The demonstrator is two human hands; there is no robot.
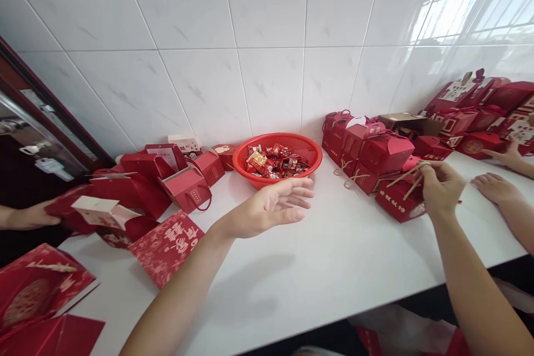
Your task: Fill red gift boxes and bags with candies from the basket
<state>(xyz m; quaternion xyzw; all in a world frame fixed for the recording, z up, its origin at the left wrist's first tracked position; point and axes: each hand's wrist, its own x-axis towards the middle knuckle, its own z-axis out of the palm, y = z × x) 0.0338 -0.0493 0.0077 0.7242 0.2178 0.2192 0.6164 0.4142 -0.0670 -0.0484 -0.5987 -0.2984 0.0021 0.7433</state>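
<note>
My left hand (273, 208) hovers above the white table (308, 267), fingers stretched out and nothing in it. Just beyond it stands a red plastic basket (246, 164) with wrapped candies (277, 161) inside. On the right, my right hand (441, 186) pinches the twine handle (411, 178) of a red gift box (394, 200) with gold characters. That box rests at the front of a row of stacked red gift boxes (354, 139), some tied with twine. Whether its base touches the table is hard to tell.
Red boxes and bags (133, 183) crowd the left side, near a flat patterned box (169, 245). Another person's hand (35, 216) is among them. More boxes (484, 105) and another person's hands (496, 186) are at far right. A tiled wall (271, 83) backs the table.
</note>
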